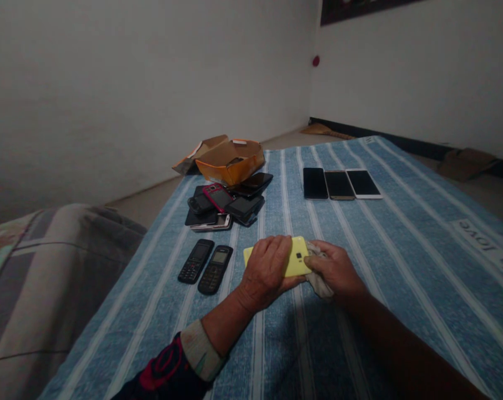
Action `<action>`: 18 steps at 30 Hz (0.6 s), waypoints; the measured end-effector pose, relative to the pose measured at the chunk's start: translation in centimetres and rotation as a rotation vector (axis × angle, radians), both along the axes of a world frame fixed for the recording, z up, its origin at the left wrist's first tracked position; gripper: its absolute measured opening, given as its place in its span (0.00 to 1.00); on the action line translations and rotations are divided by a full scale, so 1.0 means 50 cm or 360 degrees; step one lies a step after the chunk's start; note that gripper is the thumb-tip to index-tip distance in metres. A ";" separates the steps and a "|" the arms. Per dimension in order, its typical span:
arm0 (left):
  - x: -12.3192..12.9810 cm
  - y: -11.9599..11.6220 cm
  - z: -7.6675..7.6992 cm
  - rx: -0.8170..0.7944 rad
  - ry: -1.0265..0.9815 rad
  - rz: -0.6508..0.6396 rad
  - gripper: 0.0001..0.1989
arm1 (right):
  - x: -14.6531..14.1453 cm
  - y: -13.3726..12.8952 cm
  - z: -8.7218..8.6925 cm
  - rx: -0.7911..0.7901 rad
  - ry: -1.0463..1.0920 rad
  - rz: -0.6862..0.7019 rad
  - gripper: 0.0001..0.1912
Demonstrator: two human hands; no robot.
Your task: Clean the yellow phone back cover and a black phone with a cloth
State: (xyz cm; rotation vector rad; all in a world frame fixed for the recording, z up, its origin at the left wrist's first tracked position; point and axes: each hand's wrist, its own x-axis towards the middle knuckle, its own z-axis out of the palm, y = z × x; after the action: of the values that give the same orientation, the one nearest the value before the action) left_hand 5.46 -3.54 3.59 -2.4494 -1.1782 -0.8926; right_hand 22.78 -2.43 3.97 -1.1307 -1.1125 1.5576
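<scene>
Yellow phone looked light, stiff, kinda slick; left hand clamped it, right hand pinched its end plus rag. Edges seemed safest.

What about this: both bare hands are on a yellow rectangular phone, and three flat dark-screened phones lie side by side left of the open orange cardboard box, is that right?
Not left: the head view shows the three flat dark-screened phones lying right of the open orange cardboard box. The rest holds.
</scene>
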 end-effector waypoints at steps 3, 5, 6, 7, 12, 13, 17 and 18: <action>-0.001 0.002 -0.002 -0.0010 -0.0011 0.0003 0.38 | 0.002 -0.001 0.005 -0.0014 0.0011 0.0013 0.15; -0.001 0.003 -0.005 -0.0024 -0.0028 -0.0001 0.38 | 0.003 -0.002 0.006 -0.0028 0.0044 0.0017 0.15; -0.002 0.004 -0.006 -0.0037 -0.0037 -0.0004 0.38 | 0.003 -0.003 0.005 -0.0043 0.0064 0.0013 0.15; -0.003 0.004 -0.008 -0.0051 -0.0044 -0.0004 0.38 | 0.003 -0.003 0.005 -0.0062 0.0090 0.0005 0.14; -0.007 0.005 -0.010 -0.0131 -0.0049 -0.0016 0.39 | 0.005 0.001 0.001 -0.0159 0.0183 -0.0113 0.15; -0.007 0.005 -0.010 -0.0157 -0.0046 -0.0025 0.40 | 0.008 0.003 -0.001 -0.0150 0.0164 -0.0166 0.16; -0.009 0.006 -0.010 -0.0199 -0.0042 -0.0045 0.41 | 0.021 0.013 -0.008 0.0089 -0.0102 -0.0449 0.18; -0.010 0.006 -0.011 -0.0208 -0.0041 -0.0045 0.42 | 0.024 0.014 -0.010 0.0187 -0.0205 -0.0510 0.18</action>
State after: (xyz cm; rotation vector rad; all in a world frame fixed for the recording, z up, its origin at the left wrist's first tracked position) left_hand 4.98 -3.24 3.05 -2.5704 -1.2506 -0.8834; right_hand 23.96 -1.72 3.48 -1.2729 -1.0330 1.1718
